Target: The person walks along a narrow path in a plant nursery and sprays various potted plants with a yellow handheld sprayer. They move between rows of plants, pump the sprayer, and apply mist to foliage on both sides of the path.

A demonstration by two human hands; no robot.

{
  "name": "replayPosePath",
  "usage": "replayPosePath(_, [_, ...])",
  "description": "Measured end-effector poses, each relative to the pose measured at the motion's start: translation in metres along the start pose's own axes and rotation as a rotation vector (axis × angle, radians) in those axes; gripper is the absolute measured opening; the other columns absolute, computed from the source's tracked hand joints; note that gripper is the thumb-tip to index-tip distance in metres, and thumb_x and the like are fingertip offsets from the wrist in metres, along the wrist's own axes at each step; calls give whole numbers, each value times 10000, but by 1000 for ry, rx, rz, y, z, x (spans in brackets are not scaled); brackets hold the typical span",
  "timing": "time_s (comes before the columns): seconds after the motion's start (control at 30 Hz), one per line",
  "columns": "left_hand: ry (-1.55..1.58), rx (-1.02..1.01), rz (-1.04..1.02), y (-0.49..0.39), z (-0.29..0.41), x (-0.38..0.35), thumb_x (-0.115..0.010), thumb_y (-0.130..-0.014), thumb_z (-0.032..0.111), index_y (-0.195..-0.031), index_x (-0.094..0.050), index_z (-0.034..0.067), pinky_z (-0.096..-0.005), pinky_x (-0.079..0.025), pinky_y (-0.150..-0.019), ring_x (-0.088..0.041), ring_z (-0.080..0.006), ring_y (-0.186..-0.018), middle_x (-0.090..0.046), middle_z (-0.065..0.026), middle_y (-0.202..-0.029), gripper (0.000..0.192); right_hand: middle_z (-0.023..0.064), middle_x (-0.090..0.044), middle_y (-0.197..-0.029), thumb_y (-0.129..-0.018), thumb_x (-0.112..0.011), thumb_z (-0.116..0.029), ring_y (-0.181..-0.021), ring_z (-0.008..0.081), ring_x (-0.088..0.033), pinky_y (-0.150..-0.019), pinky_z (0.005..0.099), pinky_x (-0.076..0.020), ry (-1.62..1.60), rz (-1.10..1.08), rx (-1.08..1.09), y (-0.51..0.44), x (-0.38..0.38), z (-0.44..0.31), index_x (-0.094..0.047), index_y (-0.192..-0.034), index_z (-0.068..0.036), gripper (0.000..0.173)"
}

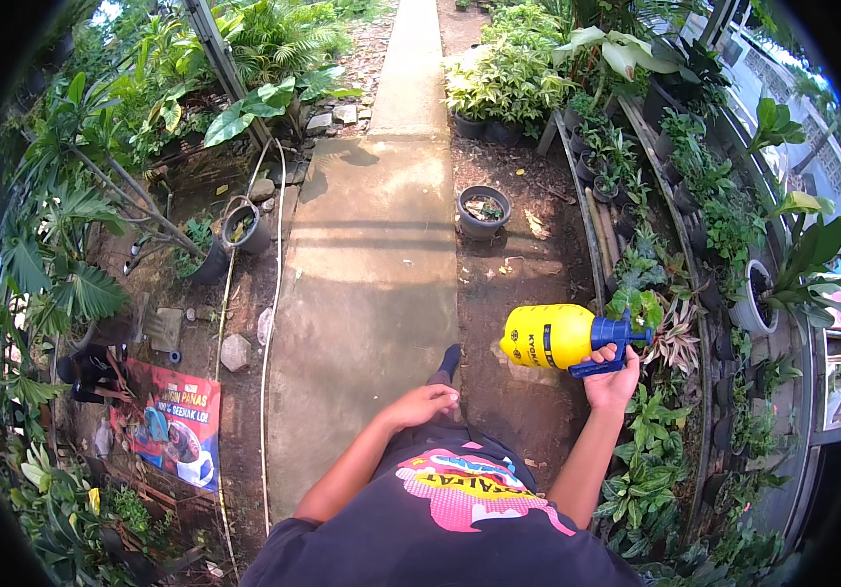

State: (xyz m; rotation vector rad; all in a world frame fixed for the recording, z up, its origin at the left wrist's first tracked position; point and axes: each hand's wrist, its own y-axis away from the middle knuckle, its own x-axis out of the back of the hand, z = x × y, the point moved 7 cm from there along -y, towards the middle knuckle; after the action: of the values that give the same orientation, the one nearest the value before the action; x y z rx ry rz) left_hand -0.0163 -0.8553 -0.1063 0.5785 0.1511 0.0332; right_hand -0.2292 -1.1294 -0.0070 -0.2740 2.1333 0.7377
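Note:
My right hand (611, 378) grips the blue handle of a yellow pump sprayer bottle (549, 336). The bottle lies sideways in the air, its yellow base towards the left and its blue pump head (615, 334) towards the right. Leafy potted plants (635, 308) are just beyond the pump head. My left hand (424, 406) hangs in front of my waist with its fingers loosely curled. Nothing shows in it, but the inner side of the fingers is partly hidden.
A concrete path (365, 293) runs straight ahead. A black pot (483, 213) stands at its right edge, near tiered plant shelves (589, 213). A pale hose (274, 308), a stone (236, 352) and a grey pot (247, 226) are left. A person (94, 373) crouches by a printed banner (178, 425).

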Motion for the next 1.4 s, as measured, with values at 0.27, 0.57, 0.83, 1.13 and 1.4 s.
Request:
replayPosePath(0.27, [-332,2,-170,-22,14,-20,-533,-1032,417,-1411,-535,59,-343,-401,-1088,-559,-230,-1258,-622,-135,-1339,521,23,-557,-789,-1001,-415,-393,-704,192,-527,-727,367,-459,-69,339,152,30,102,-15,-524,-918,-93,330])
replayPosePath(0.57, [-533,13,-461,-44,16,-61,-507,-1033,464,-1416,-529,63,-351,-378,-1115,-525,-257,-1312,-572,-135,-1412,555,-12,-508,-679,-1039,-350,-364,-614,148,-497,-602,304,-453,-185,964,608,188,300,-19,-514,-865,-110,350])
replayPosePath(0.83, [-666,29,-731,-57,29,-115,-512,-1035,449,-1454,-463,33,-348,-393,-1106,-532,-254,-1303,-577,-165,-1391,593,-10,-528,-687,-1046,-414,-378,-590,143,-500,-579,302,-436,-292,1227,700,282,325,14,-513,-810,-141,349])
replayPosePath(1.13, [-775,32,-803,-42,44,-139,-526,-1029,450,-1487,-424,40,-345,-400,-1109,-526,-268,-1331,-545,-175,-1440,623,15,-554,-692,-1016,-526,-314,-622,110,-527,-599,267,-417,242,712,523,202,198,44,-597,-853,-62,308])
replayPosePath(1.4, [-773,79,-773,-17,22,-130,-509,-1032,469,-1462,-456,29,-351,-396,-1095,-515,-276,-1326,-535,-188,-1439,617,35,-536,-701,-1025,-495,-294,-649,129,-515,-643,294,-427,125,210,545,158,107,11,-565,-839,-38,324])
